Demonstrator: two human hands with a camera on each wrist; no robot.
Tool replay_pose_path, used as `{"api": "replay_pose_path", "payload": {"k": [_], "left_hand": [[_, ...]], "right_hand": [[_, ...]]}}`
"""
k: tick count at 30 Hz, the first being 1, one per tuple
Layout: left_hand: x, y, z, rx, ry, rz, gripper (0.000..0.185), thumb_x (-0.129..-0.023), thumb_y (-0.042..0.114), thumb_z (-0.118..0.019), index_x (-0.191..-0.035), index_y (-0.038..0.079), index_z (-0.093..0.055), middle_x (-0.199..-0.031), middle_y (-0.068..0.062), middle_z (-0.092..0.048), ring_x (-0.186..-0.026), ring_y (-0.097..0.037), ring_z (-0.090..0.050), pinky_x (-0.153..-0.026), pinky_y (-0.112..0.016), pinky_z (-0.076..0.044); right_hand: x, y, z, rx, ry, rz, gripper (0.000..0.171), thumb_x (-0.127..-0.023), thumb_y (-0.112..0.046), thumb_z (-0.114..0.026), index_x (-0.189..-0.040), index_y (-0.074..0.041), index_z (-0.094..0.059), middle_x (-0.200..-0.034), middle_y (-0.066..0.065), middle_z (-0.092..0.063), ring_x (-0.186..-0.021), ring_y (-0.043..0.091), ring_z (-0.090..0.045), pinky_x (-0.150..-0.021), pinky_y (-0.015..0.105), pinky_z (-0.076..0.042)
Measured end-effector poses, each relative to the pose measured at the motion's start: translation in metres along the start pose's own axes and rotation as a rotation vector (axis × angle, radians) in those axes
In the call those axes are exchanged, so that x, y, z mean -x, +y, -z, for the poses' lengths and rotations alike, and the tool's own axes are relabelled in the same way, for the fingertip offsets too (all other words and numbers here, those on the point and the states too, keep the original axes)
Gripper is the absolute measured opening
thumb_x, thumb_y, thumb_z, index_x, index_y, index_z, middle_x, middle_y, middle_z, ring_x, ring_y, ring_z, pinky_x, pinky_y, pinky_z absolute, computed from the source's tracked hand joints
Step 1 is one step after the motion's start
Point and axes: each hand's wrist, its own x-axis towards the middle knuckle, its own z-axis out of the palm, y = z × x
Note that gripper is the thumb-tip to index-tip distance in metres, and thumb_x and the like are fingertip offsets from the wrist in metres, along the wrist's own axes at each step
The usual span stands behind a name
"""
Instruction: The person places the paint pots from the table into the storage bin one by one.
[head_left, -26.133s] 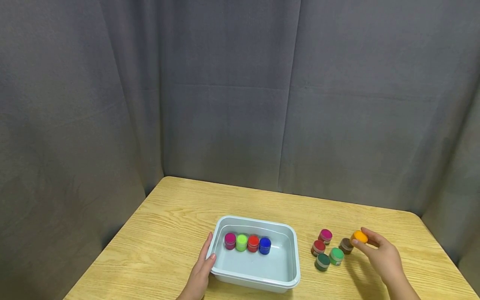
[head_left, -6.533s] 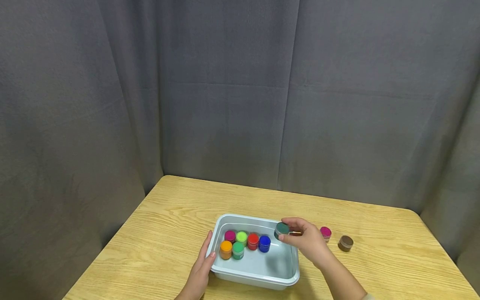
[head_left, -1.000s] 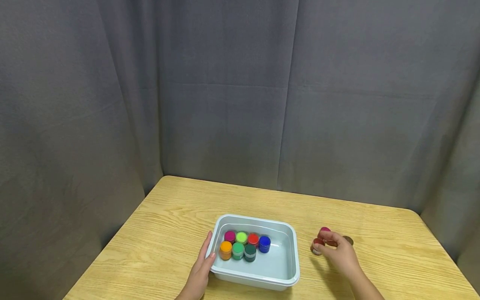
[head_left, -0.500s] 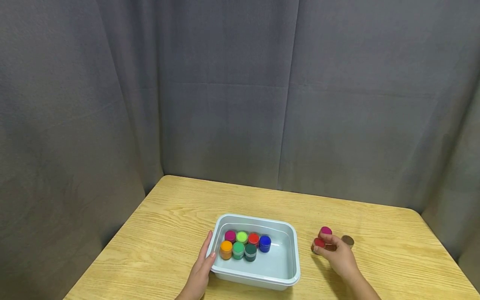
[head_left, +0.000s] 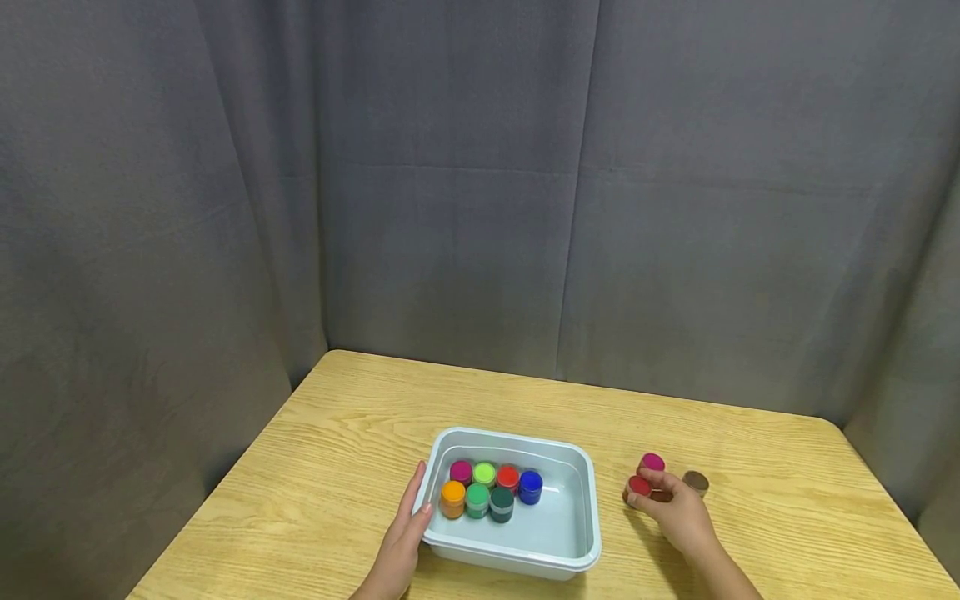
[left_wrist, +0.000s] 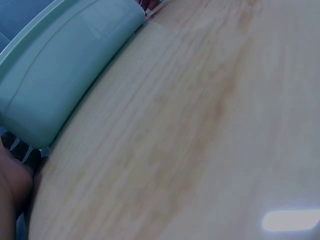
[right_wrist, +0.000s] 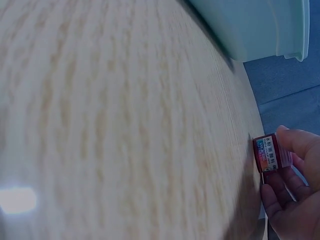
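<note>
A dark red paint jar (head_left: 638, 487) is pinched between the thumb and fingers of my right hand (head_left: 684, 515). In the right wrist view the paint jar (right_wrist: 267, 154) shows its printed label, with its base right at the tabletop. Close behind it stands a magenta-lidded jar (head_left: 652, 462), and a brown jar (head_left: 696, 481) is just right of the fingers. My left hand (head_left: 399, 542) grips the left wall of a pale blue-green plastic tray (head_left: 547, 542), thumb over the rim. Inside, paint jars form two rows: magenta, lime, red and blue behind; orange, green and dark green in front.
The tray sits on a wood-grain table (head_left: 337, 442), left of the loose jars. Bare tray floor shows to the right of its jars. Grey curtains (head_left: 450, 208) hang along the table's back and sides.
Orange, green and dark green jars have moved from the table into the tray's front row. Over the last second the right hand barely shifts, and the dark red jar's lid has come more into view.
</note>
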Motion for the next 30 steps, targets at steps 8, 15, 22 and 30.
{"api": "replay_pose_path", "payload": {"k": [8, 15, 22, 30], "left_hand": [[0.001, 0.001, 0.0, 0.006, -0.002, 0.005, 0.06, -0.106, 0.034, -0.034, -0.159, 0.015, -0.013, -0.166, -0.01, -0.007, -0.151, -0.042, -0.003, -0.117, -0.07, -0.003], [0.0, 0.0, 0.0, 0.007, -0.004, -0.007, 0.06, -0.106, 0.034, -0.034, -0.159, 0.014, -0.012, -0.166, -0.01, -0.006, -0.151, -0.042, -0.003, -0.117, -0.069, -0.002], [0.0, 0.001, -0.001, 0.008, -0.003, -0.003, 0.06, -0.106, 0.034, -0.034, -0.159, 0.014, -0.012, -0.166, -0.01, -0.006, -0.151, -0.042, -0.003, -0.117, -0.068, -0.003], [0.0, 0.0, -0.001, 0.006, -0.002, -0.009, 0.059, -0.106, 0.033, -0.034, -0.159, 0.015, -0.013, -0.166, -0.011, -0.007, -0.151, -0.042, -0.003, -0.117, -0.069, -0.003]], "right_hand": [[0.0, 0.0, 0.0, 0.022, -0.004, -0.002, 0.057, -0.088, -0.023, -0.073, -0.135, 0.002, -0.054, -0.122, 0.021, -0.064, -0.103, 0.025, -0.06, -0.07, 0.019, -0.049], [0.001, -0.002, 0.001, 0.027, -0.004, 0.0, 0.057, -0.087, -0.025, -0.074, -0.134, 0.002, -0.055, -0.121, 0.019, -0.064, -0.103, 0.025, -0.06, -0.073, 0.022, -0.048], [0.003, -0.013, 0.006, 0.012, -0.016, 0.013, 0.058, -0.088, -0.026, -0.073, -0.135, 0.003, -0.054, -0.123, 0.02, -0.063, -0.109, 0.027, -0.058, -0.072, 0.015, -0.05], [0.005, -0.029, 0.009, 0.001, 0.004, 0.038, 0.058, -0.085, -0.026, -0.077, -0.132, 0.001, -0.057, -0.119, 0.016, -0.066, -0.104, 0.018, -0.059, -0.073, 0.016, -0.051]]}}
